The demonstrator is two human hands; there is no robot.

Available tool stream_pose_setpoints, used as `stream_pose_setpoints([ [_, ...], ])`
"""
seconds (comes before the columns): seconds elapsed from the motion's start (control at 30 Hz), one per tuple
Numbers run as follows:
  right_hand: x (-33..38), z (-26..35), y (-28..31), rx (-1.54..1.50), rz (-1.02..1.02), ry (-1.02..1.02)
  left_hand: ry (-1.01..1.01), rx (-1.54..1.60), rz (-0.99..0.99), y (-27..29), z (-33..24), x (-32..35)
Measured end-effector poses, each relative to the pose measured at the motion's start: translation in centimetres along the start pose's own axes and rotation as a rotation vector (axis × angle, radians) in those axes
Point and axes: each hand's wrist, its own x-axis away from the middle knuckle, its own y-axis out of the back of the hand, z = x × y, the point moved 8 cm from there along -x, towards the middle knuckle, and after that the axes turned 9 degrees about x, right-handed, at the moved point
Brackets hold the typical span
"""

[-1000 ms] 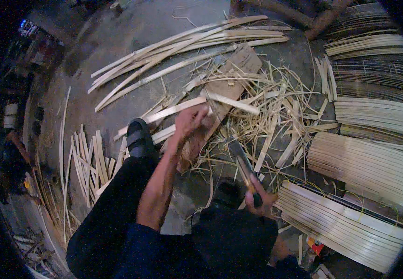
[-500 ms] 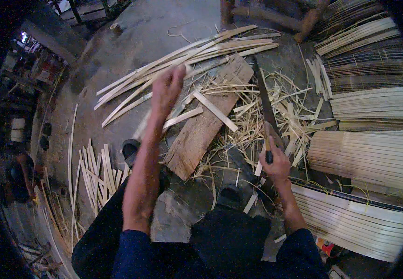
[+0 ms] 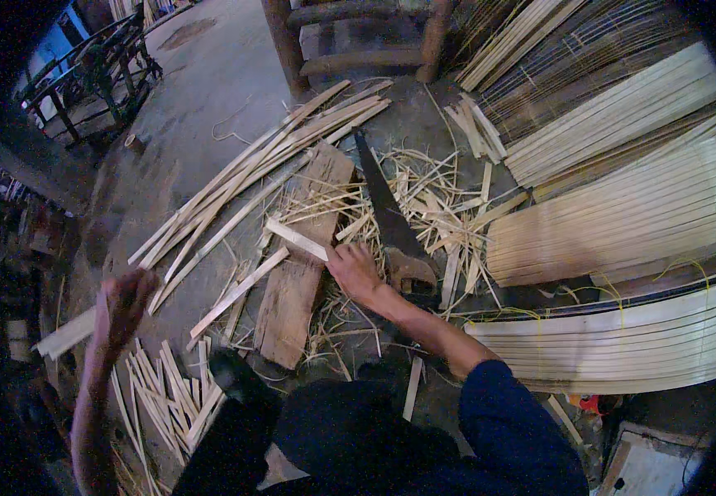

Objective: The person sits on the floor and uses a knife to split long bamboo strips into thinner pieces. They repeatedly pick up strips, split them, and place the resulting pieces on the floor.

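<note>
My left hand [image 3: 124, 304] is closed in a fist at the left, slightly blurred. A wide pale bamboo strip [image 3: 67, 332] sticks out beyond its wrist and appears to be held in it. In the middle, my right hand [image 3: 353, 271] has its fingers closed at the near end of a short bamboo strip [image 3: 296, 239], which lies across a worn wooden board [image 3: 285, 310]. Just right of that hand a handsaw [image 3: 387, 202] rests on a heap of thin shavings [image 3: 436, 194], its wooden handle toward me. Another cut strip [image 3: 238, 298] leans against the board's left side.
Long bamboo strips [image 3: 242, 174] lie beyond the board. Shorter strips [image 3: 168, 397] are piled at the near left by my shoe [image 3: 234, 372]. Slatted bamboo mats [image 3: 614, 331] fill the right side. A wooden frame with rungs [image 3: 362, 62] stands at the back.
My right hand has let go of the handsaw, now lying on the shavings, and moved left to the short strip. My left hand has swung left and nearer. The view has turned.
</note>
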Motion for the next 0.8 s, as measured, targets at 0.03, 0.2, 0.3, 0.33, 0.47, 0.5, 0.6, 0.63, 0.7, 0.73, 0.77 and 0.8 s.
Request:
stream_pose_setpoints([
  [0.03,-0.4,-0.5,3.4,-0.04,-0.062,0.008,0.163,-0.091,0.075,-1.0,3.2,2.6],
  [0.2,-2.9,-17.7,9.4,0.208,-0.067,-0.123,0.234,0.049,0.111,-9.9,8.4,14.9],
  [0.3,-3.9,-29.7,13.7,0.456,-0.028,-0.451,0.338,0.21,0.204,-16.8,8.4,19.3],
  [0.33,-3.3,-30.0,15.1,0.536,-0.087,-0.456,0.342,0.166,0.308,-18.2,7.3,19.9],
  [0.47,-2.6,-26.3,15.6,0.538,-0.162,-0.377,0.486,0.471,0.259,-28.0,14.2,28.3],
  [0.5,-2.0,-23.9,14.1,0.461,-0.129,-0.336,0.499,0.474,0.249,-28.7,14.6,28.8],
  [0.6,-0.4,-17.1,9.2,0.137,-0.046,-0.381,0.38,0.199,0.239,-25.5,10.8,25.9],
  [0.63,0.7,-15.2,7.5,-0.023,-0.042,-0.443,0.344,0.24,0.173,-24.9,10.7,25.3],
  [0.7,0.8,-9.0,6.3,-0.113,-0.007,-0.359,0.425,0.286,0.148,-23.8,12.5,24.9],
  [0.73,0.4,-6.6,5.8,-0.173,0.057,-0.344,0.37,0.254,0.037,-23.2,12.7,24.5],
  [0.77,0.1,-4.6,5.7,-0.216,0.123,-0.327,0.456,0.317,0.03,-24.2,14.3,25.1],
  [0.8,-0.6,-2.6,4.8,-0.259,0.189,-0.304,0.544,0.379,0.016,-24.7,15.7,26.1],
])
